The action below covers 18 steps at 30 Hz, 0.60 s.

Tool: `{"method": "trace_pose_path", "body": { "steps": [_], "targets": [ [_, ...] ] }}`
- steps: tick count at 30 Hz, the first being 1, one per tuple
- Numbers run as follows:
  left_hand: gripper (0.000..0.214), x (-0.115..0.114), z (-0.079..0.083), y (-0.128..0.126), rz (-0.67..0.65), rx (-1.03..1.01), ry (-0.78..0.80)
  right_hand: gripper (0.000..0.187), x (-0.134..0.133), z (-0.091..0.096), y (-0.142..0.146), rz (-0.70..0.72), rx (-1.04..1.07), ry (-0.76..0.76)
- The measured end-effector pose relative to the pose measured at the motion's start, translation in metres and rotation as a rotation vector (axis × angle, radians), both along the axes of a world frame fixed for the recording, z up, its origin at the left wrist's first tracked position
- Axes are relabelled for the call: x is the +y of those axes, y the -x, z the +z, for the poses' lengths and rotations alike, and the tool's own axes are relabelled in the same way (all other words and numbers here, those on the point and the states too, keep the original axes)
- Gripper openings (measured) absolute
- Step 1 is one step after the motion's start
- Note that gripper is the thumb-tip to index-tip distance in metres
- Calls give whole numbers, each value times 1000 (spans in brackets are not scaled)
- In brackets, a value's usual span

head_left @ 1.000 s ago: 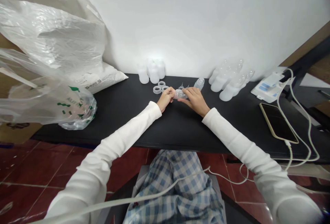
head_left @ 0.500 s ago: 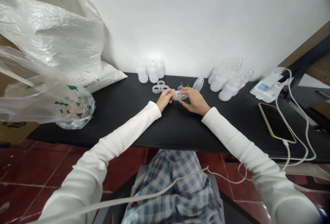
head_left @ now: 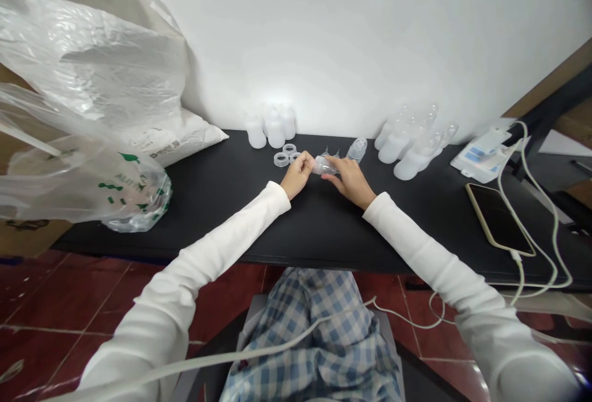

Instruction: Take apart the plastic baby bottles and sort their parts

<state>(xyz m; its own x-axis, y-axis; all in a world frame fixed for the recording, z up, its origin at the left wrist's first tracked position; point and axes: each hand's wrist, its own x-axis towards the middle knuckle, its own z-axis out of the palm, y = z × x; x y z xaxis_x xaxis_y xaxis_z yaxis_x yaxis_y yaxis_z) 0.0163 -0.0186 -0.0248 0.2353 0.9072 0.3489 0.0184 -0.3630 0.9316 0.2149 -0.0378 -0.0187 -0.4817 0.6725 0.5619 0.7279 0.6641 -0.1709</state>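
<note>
Head view, person seated at a black desk (head_left: 324,229), seen from above. The left hand (head_left: 297,174) is curled, its fingertips closed on one end of a small clear plastic piece (head_left: 324,166); the exact form of the piece is hard to make out. The right hand (head_left: 351,183) grasps the other end, with its fingers laid over the top. The piece is held just above the desk, between the two hands, near the middle of the desk. Just beyond it lie a clear plastic bottle (head_left: 357,150) on its side and small clear teat-like pieces (head_left: 330,153). To the left of these lie clear plastic rings (head_left: 281,159). Frosted white bottles (head_left: 271,129) stand against the wall, with a second cluster of bottles (head_left: 407,146) to the right. A plastic bag (head_left: 78,81) and white sack (head_left: 180,143) sit at far left; a smartphone (head_left: 499,220) and white cable (head_left: 522,192) at right. The step in hand appears to be two-handed handling of this one piece; the next move, judged from the grip, calls for a steady hold on its smooth surface.
</note>
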Motion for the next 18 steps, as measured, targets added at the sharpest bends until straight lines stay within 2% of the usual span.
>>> {"method": "trace_pose_path", "body": {
  "steps": [6,9,13,18],
  "targets": [
    [39,-1,1,-3,-12,-28,151,38,-1,9,-7,91,-153,-89],
    [38,0,3,-4,-5,-50,221,37,-2,9,-7,100,-152,-85],
    [35,0,7,-2,-50,-92,198,43,-3,4,-3,42,50,-34],
    [38,-7,9,-2,-109,31,-20,53,-3,2,-1,-20,420,131]
  ]
}}
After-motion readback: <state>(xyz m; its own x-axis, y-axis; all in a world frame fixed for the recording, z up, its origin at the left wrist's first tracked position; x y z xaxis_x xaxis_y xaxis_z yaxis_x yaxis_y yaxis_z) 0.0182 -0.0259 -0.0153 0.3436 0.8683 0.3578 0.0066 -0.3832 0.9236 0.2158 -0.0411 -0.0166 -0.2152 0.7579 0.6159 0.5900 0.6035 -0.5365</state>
